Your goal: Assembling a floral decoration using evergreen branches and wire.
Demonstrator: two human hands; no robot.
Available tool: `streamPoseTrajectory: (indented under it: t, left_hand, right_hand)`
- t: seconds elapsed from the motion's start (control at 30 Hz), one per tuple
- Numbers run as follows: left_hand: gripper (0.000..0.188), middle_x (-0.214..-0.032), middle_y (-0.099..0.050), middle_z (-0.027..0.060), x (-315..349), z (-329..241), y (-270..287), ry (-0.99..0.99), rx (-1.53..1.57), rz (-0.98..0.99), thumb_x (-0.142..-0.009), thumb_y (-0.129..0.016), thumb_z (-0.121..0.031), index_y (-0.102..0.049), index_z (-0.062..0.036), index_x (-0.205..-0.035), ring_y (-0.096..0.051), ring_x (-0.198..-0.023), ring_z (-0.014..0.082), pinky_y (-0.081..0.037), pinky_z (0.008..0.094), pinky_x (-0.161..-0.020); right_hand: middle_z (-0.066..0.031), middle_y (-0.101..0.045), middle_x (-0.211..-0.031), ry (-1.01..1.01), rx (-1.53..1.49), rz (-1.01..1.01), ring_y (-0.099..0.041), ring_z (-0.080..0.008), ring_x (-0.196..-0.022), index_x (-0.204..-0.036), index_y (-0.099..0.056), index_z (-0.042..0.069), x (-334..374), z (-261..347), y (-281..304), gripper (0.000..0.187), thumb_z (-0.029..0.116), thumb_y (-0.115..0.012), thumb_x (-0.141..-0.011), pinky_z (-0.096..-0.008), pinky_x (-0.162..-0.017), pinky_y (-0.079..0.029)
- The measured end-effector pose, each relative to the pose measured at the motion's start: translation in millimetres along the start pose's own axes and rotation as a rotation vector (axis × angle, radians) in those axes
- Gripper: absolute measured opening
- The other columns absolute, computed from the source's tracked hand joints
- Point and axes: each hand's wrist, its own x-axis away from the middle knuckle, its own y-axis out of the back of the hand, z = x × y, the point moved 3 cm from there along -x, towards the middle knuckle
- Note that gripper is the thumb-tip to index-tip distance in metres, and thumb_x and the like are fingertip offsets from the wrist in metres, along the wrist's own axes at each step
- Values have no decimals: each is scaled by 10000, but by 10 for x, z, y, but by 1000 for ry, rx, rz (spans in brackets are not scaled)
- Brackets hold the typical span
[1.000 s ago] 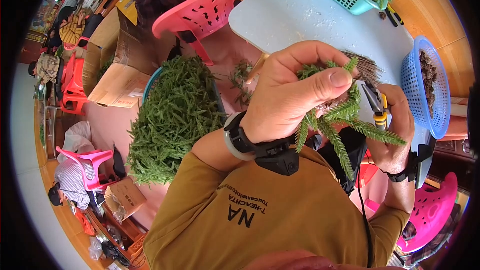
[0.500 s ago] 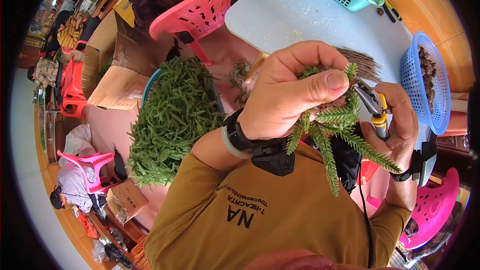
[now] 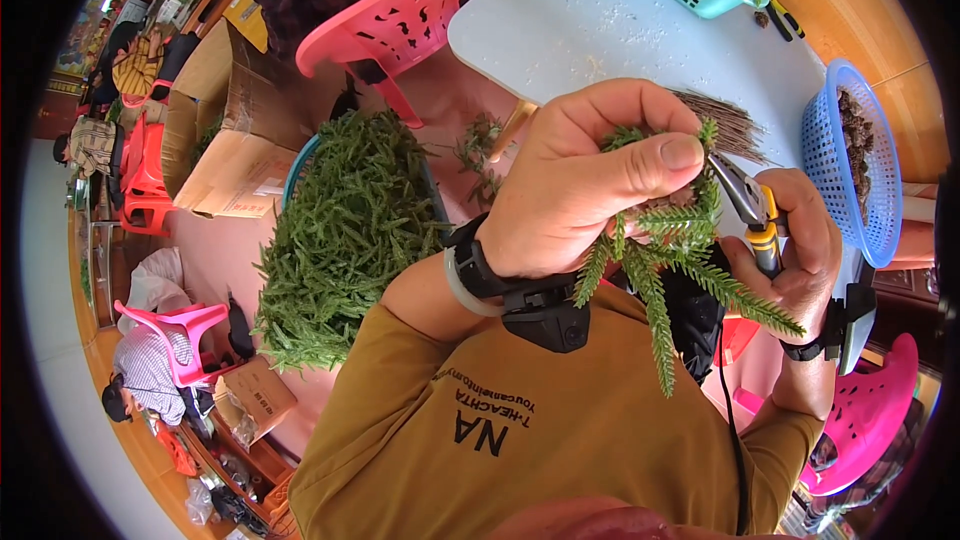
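Both hands stay closed: left hand (image 3: pixel 580 190) pinching a sprig (image 3: pixel 680 225), right hand (image 3: pixel 806 258) around pliers (image 3: pixel 748 204), tips seemingly nearer the sprig.

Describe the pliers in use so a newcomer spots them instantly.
Start at the pale blue table, upper right, then drop to the right hand, below and left of the blue basket. The pliers are in its grip, metal jaws pointing up-left toward the green sprigs. Unlike the loose yellow-and-black tool, these are held.
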Motion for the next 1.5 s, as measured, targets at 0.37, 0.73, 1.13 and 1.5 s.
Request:
streamPoseTrajectory:
  t: [0.37, 0.73, 1.13, 1.5]
  left_hand:
    - [172, -705, -527, 0, -28, 18, 11, 105, 112, -5, -866, -585, -168, -556, -6, -917, -415, -530, 36, -346, 167, -458]
    - [239, -754, -547, 35, -17, -107, 10, -239, -139, -271, -907, -512, -233, -529, -5, -977, -407, -515, 72, -387, 233, -527]
    - [244, -941, -594, 116, -103, -136, 166, -312, -2, -164, -880, -477, -138, -502, 22, -1063, -606, -812, 202, -469, 299, -685]
    - [228, -951, -598, 136, -189, 104, 262, -164, 113, -161, -852, -478, -65, -511, 23, -1059, -602, -905, 253, -469, 403, -829]
  right_hand:
    - [-107, -517, -786, -47, 39, -10, -507, -222, -685, -924, -530, -3, -13, -132, -59, 302, -61, -596, -634, -281, -643, -413]
    - [-83, -552, -886, -252, -160, -36, -522, -154, -800, -1010, -536, -2, 187, -405, -47, 419, -35, -645, -606, -270, -735, -422]
    - [-74, -541, -929, -500, -144, -76, -512, -158, -842, -1031, -535, -4, 635, -643, -156, 427, -12, -654, -621, -281, -768, -412]
    - [-144, -547, -982, -280, 326, -119, -516, -307, -925, -1059, -526, -12, 688, -828, 135, 473, 67, -682, -620, -364, -848, -398]
